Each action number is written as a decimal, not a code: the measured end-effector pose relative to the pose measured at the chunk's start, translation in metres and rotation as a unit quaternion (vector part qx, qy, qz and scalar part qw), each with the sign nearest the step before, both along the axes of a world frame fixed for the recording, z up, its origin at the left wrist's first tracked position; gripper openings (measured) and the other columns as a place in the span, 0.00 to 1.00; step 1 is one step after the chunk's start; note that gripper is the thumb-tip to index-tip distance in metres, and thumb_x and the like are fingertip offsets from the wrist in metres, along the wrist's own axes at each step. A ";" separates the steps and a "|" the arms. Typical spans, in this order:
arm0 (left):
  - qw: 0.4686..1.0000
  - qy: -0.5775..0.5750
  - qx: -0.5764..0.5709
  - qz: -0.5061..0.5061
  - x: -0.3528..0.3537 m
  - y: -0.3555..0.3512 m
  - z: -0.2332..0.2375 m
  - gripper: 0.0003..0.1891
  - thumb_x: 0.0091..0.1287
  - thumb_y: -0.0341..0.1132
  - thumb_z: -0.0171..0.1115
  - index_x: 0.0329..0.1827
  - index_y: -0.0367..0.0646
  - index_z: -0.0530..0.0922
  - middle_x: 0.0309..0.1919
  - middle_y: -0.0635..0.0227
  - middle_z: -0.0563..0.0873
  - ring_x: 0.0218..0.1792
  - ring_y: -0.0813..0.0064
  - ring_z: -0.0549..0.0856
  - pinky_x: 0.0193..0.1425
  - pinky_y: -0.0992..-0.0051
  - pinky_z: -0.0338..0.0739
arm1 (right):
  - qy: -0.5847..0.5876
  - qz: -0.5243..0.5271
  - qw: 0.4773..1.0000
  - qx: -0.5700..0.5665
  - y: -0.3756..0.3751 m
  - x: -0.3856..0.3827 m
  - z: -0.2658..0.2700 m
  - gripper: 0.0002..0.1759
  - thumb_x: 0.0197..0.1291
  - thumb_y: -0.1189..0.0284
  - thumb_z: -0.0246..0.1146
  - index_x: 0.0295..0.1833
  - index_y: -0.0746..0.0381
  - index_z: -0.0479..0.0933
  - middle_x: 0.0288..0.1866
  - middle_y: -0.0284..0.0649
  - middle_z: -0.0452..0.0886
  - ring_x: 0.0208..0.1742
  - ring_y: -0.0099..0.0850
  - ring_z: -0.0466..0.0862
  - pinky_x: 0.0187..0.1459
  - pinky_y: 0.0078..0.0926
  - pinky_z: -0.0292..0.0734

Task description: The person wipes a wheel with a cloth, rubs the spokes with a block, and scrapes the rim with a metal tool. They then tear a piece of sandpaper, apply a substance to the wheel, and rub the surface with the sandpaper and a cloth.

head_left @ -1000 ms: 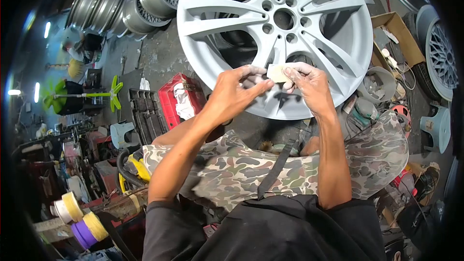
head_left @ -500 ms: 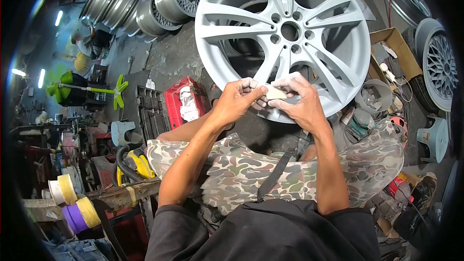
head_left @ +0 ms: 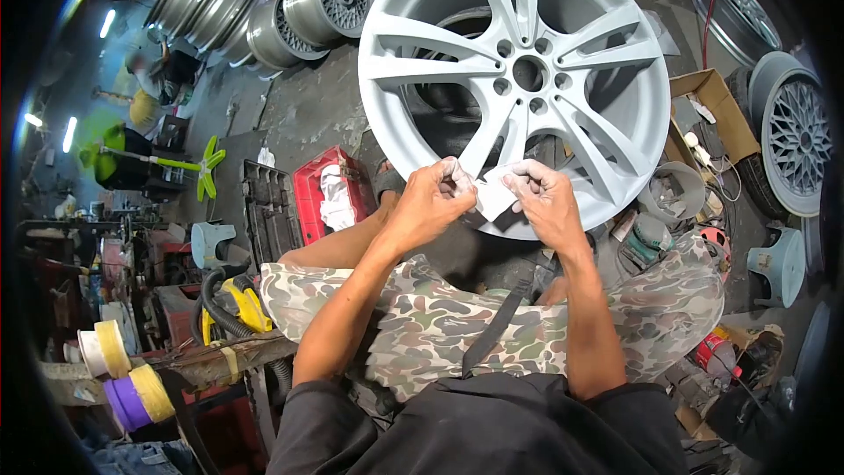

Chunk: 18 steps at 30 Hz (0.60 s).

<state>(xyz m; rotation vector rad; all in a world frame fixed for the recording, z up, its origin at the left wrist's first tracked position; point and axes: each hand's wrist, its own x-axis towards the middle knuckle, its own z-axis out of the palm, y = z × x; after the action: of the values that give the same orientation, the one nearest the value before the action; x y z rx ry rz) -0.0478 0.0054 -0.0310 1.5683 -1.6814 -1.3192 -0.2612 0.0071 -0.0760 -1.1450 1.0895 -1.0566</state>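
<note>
A large pale grey wheel rim (head_left: 607, 114) lies in front of me, its spokes facing up. Over its near edge, both hands pinch a small white sheet (head_left: 496, 197), which looks like paper. My left hand (head_left: 435, 202) is closed on the sheet's left side, with white dust on the fingertips. On the right side, my right hand (head_left: 543, 202) is closed on it too, its fingers also dusty white.
A red crate (head_left: 308, 198) with white cloth is left of the rim. At right are a cardboard box (head_left: 734, 114), a bucket (head_left: 694, 185), a green sander (head_left: 651, 236) and a blue stool (head_left: 775, 266). More rims stand behind. A person (head_left: 158, 75) is far left.
The piece between my hands has turned from a yellowish face to a white one. My hands are slightly lower and a little further apart at the fingertips. The whole view has shifted slightly.
</note>
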 end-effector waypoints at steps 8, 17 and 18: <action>0.989 0.117 0.057 0.069 -0.010 0.000 -0.001 0.09 0.72 0.32 0.73 0.46 0.34 0.85 0.35 0.70 0.88 0.32 0.85 0.85 0.37 0.81 0.80 | -0.122 0.041 0.991 0.027 0.001 0.005 -0.010 0.10 0.76 0.76 0.59 0.56 0.69 0.76 0.35 0.33 0.82 0.29 0.17 0.80 0.31 0.17 0.76; 0.974 0.143 0.145 0.095 0.002 -0.009 0.025 0.13 0.77 0.42 0.67 0.47 0.39 0.86 0.27 0.73 0.86 0.23 0.87 0.81 0.20 0.84 0.69 | 0.090 0.072 0.975 -0.192 0.009 0.009 0.022 0.25 0.69 0.66 0.67 0.69 0.59 0.79 0.46 0.52 0.81 0.48 0.51 0.82 0.57 0.43 0.78; 0.974 0.146 0.144 0.094 0.004 -0.010 0.028 0.13 0.77 0.42 0.67 0.47 0.39 0.86 0.27 0.73 0.86 0.23 0.87 0.81 0.20 0.84 0.69 | 0.094 0.073 0.974 -0.193 0.013 0.007 0.031 0.25 0.69 0.66 0.67 0.69 0.59 0.79 0.46 0.52 0.81 0.48 0.51 0.82 0.57 0.43 0.78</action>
<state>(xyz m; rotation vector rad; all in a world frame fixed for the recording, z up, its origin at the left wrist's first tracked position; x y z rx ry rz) -0.0440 -0.0049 -0.0029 1.5515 -1.1744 -1.6554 -0.2537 0.0199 -0.0454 -1.6389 0.9490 -1.0879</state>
